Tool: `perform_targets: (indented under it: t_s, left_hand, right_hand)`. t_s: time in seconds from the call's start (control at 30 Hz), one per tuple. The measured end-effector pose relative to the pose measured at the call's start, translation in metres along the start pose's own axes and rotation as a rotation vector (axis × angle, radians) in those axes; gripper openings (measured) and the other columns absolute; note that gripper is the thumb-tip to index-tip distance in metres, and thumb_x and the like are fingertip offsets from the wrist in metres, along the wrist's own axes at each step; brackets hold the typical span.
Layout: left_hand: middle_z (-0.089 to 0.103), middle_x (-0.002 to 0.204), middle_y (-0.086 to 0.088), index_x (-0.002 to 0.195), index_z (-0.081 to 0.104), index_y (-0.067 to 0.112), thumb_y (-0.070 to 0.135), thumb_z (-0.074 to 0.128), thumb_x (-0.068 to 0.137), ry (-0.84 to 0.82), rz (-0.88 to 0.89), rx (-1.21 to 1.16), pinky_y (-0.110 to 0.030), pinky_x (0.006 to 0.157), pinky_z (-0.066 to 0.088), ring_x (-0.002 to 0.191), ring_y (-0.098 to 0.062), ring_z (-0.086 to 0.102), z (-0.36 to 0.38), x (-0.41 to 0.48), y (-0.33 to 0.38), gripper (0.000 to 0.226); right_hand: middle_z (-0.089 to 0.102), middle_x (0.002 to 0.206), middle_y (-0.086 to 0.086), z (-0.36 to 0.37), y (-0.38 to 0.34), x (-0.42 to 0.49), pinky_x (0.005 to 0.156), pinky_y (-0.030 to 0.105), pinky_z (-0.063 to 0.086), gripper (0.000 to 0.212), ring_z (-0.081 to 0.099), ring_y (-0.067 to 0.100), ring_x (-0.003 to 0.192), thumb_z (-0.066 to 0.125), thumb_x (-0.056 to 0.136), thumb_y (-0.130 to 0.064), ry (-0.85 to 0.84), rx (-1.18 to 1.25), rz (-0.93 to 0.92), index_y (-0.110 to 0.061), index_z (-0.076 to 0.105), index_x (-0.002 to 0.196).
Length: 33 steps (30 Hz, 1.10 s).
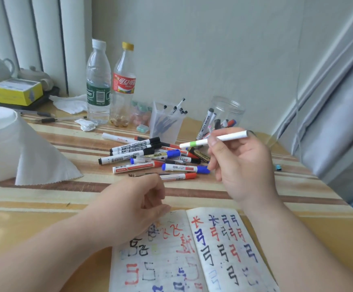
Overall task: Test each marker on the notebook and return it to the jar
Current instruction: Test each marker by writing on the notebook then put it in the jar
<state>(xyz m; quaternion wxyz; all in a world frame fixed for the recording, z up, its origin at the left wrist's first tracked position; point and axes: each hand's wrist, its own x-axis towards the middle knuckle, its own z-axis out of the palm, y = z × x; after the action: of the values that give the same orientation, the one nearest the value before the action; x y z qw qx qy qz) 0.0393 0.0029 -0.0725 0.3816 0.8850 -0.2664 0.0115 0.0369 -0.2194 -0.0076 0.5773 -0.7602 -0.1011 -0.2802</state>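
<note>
My right hand (241, 165) is raised above the table and pinches a slim white marker with a green band (215, 139), held roughly level. My left hand (137, 207) rests at the top left edge of the open notebook (192, 253), fingers loosely curled, holding nothing that I can see. The notebook pages carry red, blue and black test marks. A pile of several markers (154, 159) with black, red and blue caps lies on the striped table. The clear jar (226, 114) lies on its side behind the pile with a few markers in it.
A translucent pen cup (167, 125) stands left of the jar. Two plastic bottles (108, 85) stand behind the pile. A tissue roll (7, 144) fills the left side, a yellow box (15, 91) sits far left, and a grey curtain (339, 123) hangs at the right.
</note>
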Motion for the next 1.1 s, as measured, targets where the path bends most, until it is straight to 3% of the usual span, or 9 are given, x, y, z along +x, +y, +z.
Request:
perform_targets:
  t_s: [0.17,0.33,0.43,0.5,0.57,0.7,0.8,0.97,1.1]
  left_hand:
    - [0.060,0.098,0.039,0.094,0.056,0.046,0.049,0.071,0.089,-0.075,0.018,0.013,-0.022,0.077,0.053,0.085,0.005,0.063,0.002,0.001,-0.003,0.016]
    - [0.061,0.102,0.040,0.127,0.038,0.058,0.047,0.067,0.093,-0.124,0.062,0.026,-0.009,0.069,0.042,0.087,0.010,0.059,0.004,0.000,-0.001,0.046]
    - [0.060,0.103,0.039,0.133,0.030,0.058,0.044,0.065,0.095,-0.119,0.066,0.021,-0.010,0.070,0.042,0.088,0.010,0.058,0.004,0.000,0.000,0.054]
    - [0.061,0.103,0.038,0.134,0.030,0.057,0.043,0.065,0.095,-0.119,0.065,0.015,-0.010,0.071,0.044,0.088,0.009,0.058,0.003,0.000,-0.001,0.054]
    - [0.061,0.103,0.038,0.133,0.031,0.058,0.044,0.065,0.095,-0.118,0.063,0.013,-0.010,0.070,0.043,0.089,0.010,0.058,0.003,0.000,0.000,0.052]
    - [0.062,0.102,0.036,0.128,0.035,0.057,0.045,0.064,0.095,-0.119,0.058,0.014,-0.011,0.070,0.044,0.090,0.010,0.057,0.004,0.000,0.000,0.045]
    - [0.061,0.100,0.036,0.123,0.044,0.054,0.043,0.064,0.096,-0.121,0.049,0.024,-0.011,0.071,0.046,0.090,0.010,0.057,0.004,0.000,-0.001,0.035]
    - [0.068,0.094,0.031,0.118,0.052,0.049,0.034,0.065,0.095,-0.102,0.040,0.023,-0.010,0.070,0.044,0.087,0.008,0.060,0.004,0.001,-0.001,0.030]
    - [0.072,0.087,0.027,0.114,0.053,0.044,0.014,0.062,0.091,-0.105,0.039,-0.019,-0.008,0.063,0.040,0.072,0.004,0.062,0.003,0.001,0.001,0.039]
  right_hand:
    - [0.069,0.064,-0.005,-0.006,-0.016,0.060,0.050,0.030,0.053,0.012,0.069,0.019,0.056,0.069,0.089,-0.016,0.215,-0.169,-0.106,-0.028,0.066,0.087]
    - [0.073,0.083,0.000,-0.021,-0.005,0.126,0.074,0.053,0.061,0.012,0.074,0.029,0.079,0.060,0.084,-0.019,0.380,-0.360,0.002,-0.030,0.061,0.080]
    - [0.072,0.070,-0.001,-0.021,0.007,0.144,0.054,0.043,0.062,0.011,0.070,0.015,0.056,0.058,0.086,-0.012,0.384,-0.346,0.114,-0.022,0.062,0.086]
    - [0.069,0.070,0.001,-0.021,0.014,0.144,0.044,0.033,0.057,0.019,0.064,0.008,0.044,0.059,0.088,-0.013,0.394,-0.339,0.150,-0.017,0.064,0.105]
    - [0.069,0.076,-0.002,-0.022,0.019,0.138,0.056,0.039,0.061,0.024,0.071,0.013,0.055,0.062,0.088,-0.016,0.385,-0.341,0.155,-0.018,0.063,0.112]
    - [0.073,0.086,0.000,-0.019,0.026,0.105,0.075,0.050,0.062,0.013,0.073,0.025,0.071,0.064,0.085,-0.019,0.343,-0.386,0.161,-0.027,0.062,0.095]
    - [0.073,0.082,-0.004,-0.008,0.032,0.072,0.070,0.036,0.059,0.013,0.073,0.020,0.071,0.070,0.085,-0.019,0.180,-0.450,0.145,-0.031,0.064,0.084]
    - [0.063,0.079,-0.019,0.019,0.043,0.028,0.061,0.014,0.044,0.014,0.061,-0.005,0.069,0.071,0.089,-0.020,-0.561,-0.816,0.145,-0.033,0.070,0.093]
    - [0.055,0.106,-0.013,0.038,0.044,0.018,0.080,0.042,0.054,0.026,0.059,0.019,0.095,0.057,0.088,-0.014,-0.818,-1.121,-0.072,-0.035,0.060,0.102]
